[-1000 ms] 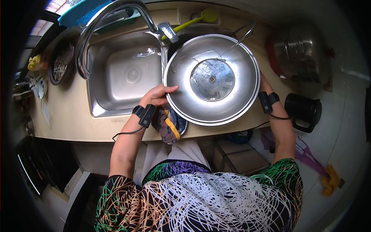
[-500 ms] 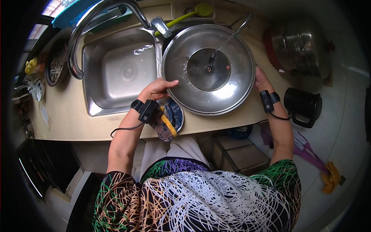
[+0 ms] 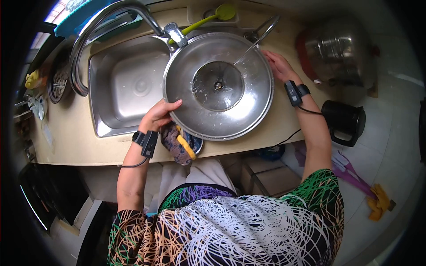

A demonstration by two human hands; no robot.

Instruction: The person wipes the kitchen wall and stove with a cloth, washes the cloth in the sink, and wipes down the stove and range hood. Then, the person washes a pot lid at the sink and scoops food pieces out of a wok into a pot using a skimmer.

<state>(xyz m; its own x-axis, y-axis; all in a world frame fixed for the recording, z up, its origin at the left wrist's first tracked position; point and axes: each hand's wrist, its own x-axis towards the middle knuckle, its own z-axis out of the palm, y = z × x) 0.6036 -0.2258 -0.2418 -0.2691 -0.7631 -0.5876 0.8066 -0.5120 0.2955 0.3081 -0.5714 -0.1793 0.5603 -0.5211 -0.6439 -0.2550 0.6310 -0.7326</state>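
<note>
- Left hand (image 3: 157, 114) closed on the lower-left rim of the lid (image 3: 218, 86), thumb on top;
- right hand (image 3: 280, 66) partly open, fingers nearly straight at the upper-right rim; whether it grips, I cannot tell;
- lid over the counter (image 3: 66, 142), right of the sink (image 3: 115, 84);
- cloth (image 3: 174, 148) near the left hand;
- green spoon (image 3: 225, 12) beyond the lid.

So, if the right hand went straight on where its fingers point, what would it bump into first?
Most likely the wide, round, silver metal pan or lid. The right hand aims at its rim and may even be touching it; depth there is hard to judge.
</note>
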